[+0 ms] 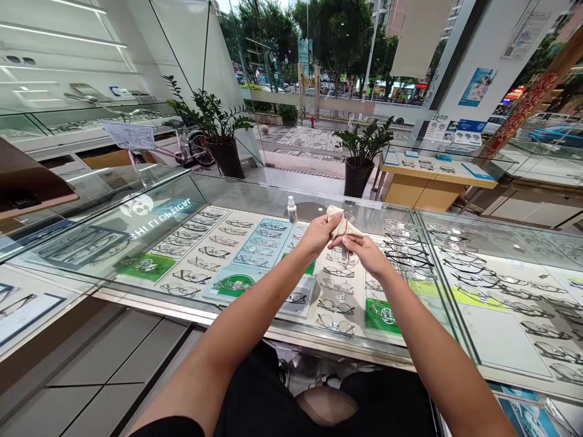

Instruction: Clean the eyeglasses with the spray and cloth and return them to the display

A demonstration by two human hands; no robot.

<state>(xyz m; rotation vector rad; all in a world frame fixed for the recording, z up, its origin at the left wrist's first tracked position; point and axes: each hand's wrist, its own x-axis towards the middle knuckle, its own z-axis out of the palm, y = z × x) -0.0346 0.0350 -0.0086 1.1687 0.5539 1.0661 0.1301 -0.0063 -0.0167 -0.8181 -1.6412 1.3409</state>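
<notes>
Above the glass display case, my left hand [319, 235] is closed on a cream cleaning cloth [353, 229], pinching it near its upper end. My right hand [363, 250] grips a pair of thin-framed eyeglasses [350, 217] together with the lower edge of the cloth. The cloth is folded around part of the eyeglasses, so much of the frame is hidden. A white spray bottle [292, 210] stands upright on the glass top, a little to the left of and beyond my hands.
Rows of eyeglasses [336, 305] lie inside the display case [255, 188] under the glass. A second case [505, 224] adjoins on the right. Potted plants [228, 158] stand beyond, before the glass front. A wooden table [401, 193] with more frames is at the back right.
</notes>
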